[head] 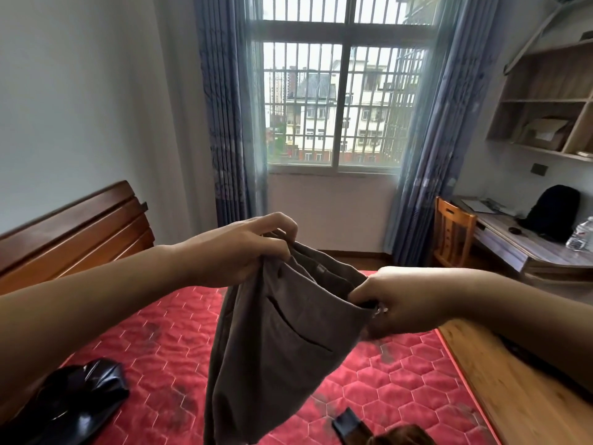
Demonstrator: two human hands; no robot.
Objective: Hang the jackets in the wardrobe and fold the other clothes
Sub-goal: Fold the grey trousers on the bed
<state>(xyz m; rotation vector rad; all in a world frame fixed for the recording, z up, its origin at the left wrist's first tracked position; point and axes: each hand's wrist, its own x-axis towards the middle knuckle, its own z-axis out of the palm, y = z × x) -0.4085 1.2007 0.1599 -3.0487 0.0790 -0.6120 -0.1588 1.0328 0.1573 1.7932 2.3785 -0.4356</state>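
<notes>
Way down and to the left of the left hand, a shiny black bundle is lying crumpled on the red quilted mattress; can't tell if it's a jacket or a bag. The left hand is gripping one end of the waistband of the brown trousers, fingers curled over the fabric. The trousers are hanging down between the two hands, in the air over the mattress. The right hand is pinching the other end of the waistband. Beyond the right hand, off to its right, a wooden chair is sitting at a desk that's carrying a black backpack and a water bottle.
</notes>
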